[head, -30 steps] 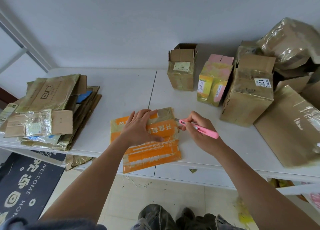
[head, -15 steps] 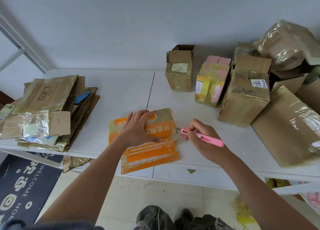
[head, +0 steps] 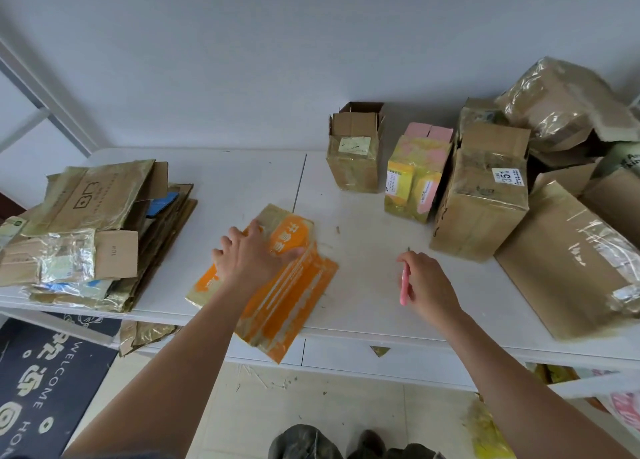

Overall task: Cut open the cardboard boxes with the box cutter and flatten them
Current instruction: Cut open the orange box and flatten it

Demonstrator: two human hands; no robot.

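In the head view, the left hand [head: 251, 256] is pressing with spread fingers on the flattened orange box [head: 277, 285] lying angled at lower centre of the frame on the white table [head: 363, 285] — the right hand [head: 427, 285], right of it, is gripping the pink box cutter [head: 404, 287] in curled fingers — unopened boxes [head: 479, 202] are standing at upper right.

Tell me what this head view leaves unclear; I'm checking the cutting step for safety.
- Box cutter: the right hand covers most of it, so the blade can't be seen.
- Orange box: blurred, and the left hand hides its middle; the cut seam can't be seen.
- Large brown box: cut off by the right frame edge.
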